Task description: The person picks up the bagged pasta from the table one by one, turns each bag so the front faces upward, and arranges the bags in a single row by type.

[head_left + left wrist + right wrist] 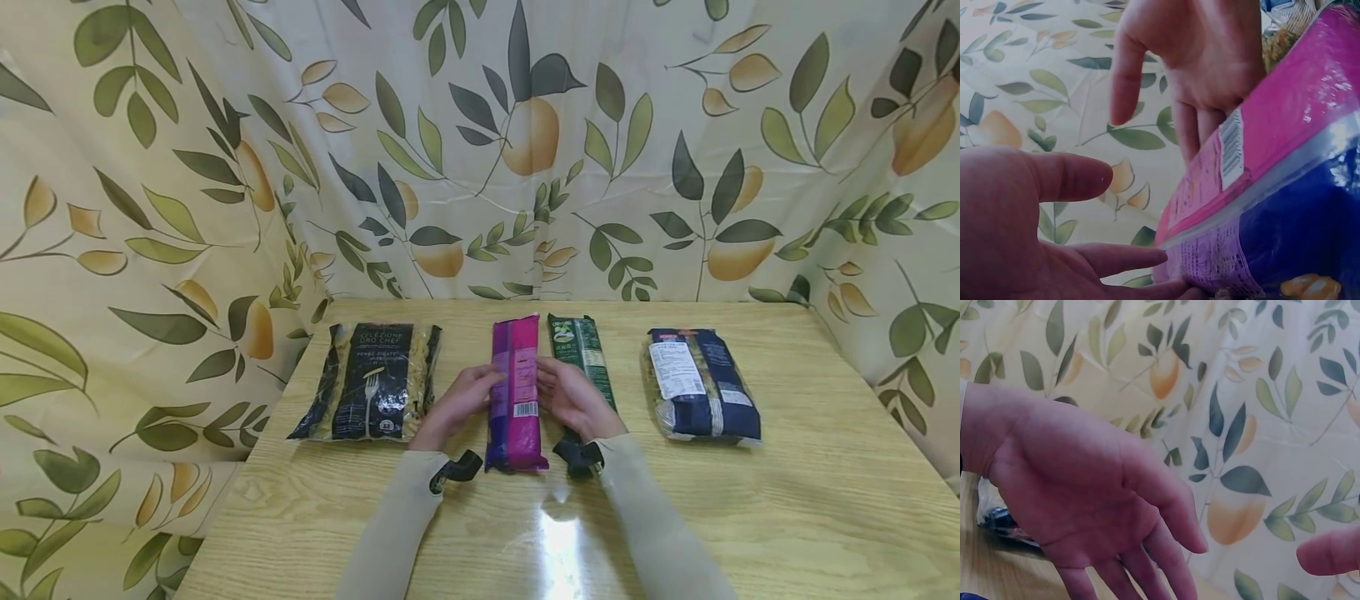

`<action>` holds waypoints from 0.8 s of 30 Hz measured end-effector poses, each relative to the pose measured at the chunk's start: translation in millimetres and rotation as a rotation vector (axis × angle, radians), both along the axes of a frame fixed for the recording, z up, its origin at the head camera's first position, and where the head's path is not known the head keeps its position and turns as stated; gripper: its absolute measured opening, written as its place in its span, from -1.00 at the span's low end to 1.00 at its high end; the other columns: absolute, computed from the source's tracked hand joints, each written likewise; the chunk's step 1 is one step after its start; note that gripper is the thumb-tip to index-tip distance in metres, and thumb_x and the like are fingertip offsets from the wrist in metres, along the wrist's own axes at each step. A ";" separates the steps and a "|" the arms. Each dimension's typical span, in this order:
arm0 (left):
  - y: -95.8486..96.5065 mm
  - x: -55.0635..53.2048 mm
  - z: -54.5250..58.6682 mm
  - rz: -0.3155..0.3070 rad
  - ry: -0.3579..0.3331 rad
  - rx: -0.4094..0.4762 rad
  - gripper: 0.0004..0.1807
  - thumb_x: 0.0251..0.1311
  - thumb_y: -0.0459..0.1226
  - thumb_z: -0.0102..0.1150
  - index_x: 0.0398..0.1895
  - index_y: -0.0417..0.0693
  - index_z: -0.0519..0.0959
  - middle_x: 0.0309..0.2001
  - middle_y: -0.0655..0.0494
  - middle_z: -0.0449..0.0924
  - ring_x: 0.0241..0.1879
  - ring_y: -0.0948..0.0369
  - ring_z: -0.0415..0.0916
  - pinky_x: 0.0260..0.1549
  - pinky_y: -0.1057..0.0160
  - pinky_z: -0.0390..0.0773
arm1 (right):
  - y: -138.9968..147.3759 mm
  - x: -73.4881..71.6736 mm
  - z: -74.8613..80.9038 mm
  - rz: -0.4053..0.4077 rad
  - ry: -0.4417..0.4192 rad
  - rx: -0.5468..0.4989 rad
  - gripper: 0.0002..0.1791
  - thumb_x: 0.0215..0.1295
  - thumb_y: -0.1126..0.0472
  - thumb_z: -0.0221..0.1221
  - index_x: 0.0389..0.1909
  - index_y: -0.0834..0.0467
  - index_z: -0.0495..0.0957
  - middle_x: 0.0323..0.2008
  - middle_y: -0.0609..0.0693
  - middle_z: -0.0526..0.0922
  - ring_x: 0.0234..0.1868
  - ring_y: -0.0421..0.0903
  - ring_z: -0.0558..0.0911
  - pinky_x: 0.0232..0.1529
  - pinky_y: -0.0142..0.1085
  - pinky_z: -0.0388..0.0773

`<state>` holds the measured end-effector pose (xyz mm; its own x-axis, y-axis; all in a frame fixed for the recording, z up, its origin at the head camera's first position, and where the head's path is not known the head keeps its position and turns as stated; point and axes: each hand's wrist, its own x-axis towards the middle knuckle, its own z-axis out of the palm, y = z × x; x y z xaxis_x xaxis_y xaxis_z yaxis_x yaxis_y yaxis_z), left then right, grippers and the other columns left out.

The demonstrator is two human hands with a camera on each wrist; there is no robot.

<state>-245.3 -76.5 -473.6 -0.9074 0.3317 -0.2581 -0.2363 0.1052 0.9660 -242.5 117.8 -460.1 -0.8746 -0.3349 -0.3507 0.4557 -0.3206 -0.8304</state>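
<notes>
A long pink and purple plastic packet [524, 400] with a barcode lies on the table between the two hands. At its left side is my left hand [467, 400]; its straight fingertips touch the packet in the left wrist view, with the thumb [1079, 177] held apart. My right hand [573, 398] is at the packet's right edge. In the left wrist view the right fingers go partly out of sight behind the packet, and in the right wrist view they are extended. A green packet [577, 342] lies just beyond the right hand, partly covered by it.
At the left lies a black pasta bag [372, 375] with a fork picture. A dark blue bag [712, 367] with a white label lies at the right. Behind the wooden table [795, 500] hangs a leaf-patterned curtain [637, 225]. Each wrist carries a black camera mount.
</notes>
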 end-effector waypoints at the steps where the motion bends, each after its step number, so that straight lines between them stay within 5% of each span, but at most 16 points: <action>1: 0.6 0.3 -0.2 -0.002 0.000 0.003 -0.42 0.56 -0.22 -0.09 0.49 -0.41 0.29 0.49 -0.31 0.33 0.45 -0.14 0.37 0.45 -0.16 0.39 | 0.0 0.5 1.1 -0.001 0.006 0.011 -0.37 0.69 0.10 -0.24 0.60 0.34 -0.02 0.59 0.30 0.10 0.53 0.06 0.24 0.58 -0.15 0.18; 7: 2.9 1.0 -0.3 -0.025 -0.003 0.037 -0.41 0.56 -0.22 -0.10 0.52 -0.40 0.25 0.54 -0.29 0.24 0.51 -0.13 0.29 0.47 -0.16 0.35 | 1.1 3.0 6.1 -0.004 0.029 0.040 -0.37 0.67 0.07 -0.16 0.55 0.38 0.07 0.44 0.24 0.27 0.20 -0.07 0.53 0.29 -0.19 0.50; 16: 2.6 1.0 -1.9 -0.039 -0.004 0.063 -0.41 0.56 -0.24 -0.09 0.51 -0.42 0.24 0.52 -0.32 0.26 0.55 -0.16 0.22 0.49 -0.16 0.33 | 0.5 6.9 13.6 0.036 0.067 0.052 -0.34 0.68 0.08 -0.19 0.60 0.36 -0.01 0.58 0.30 0.08 0.37 0.11 0.44 0.33 -0.06 0.48; 24: -0.2 -0.3 -1.3 -0.035 -0.011 0.077 -0.36 0.54 -0.20 -0.05 0.54 -0.38 0.19 0.53 -0.29 0.25 0.53 -0.14 0.26 0.51 -0.13 0.30 | -5.3 10.5 17.5 0.046 0.136 0.145 -0.35 0.67 0.05 -0.13 0.57 0.36 0.11 0.56 0.26 0.18 0.20 -0.03 0.52 0.24 -0.19 0.53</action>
<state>-245.6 -76.7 -474.9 -0.8922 0.3820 -0.2411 -0.2449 0.0395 0.9688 -232.0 112.5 -442.6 -0.9023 -0.3297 -0.2778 0.3474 -0.1745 -0.9213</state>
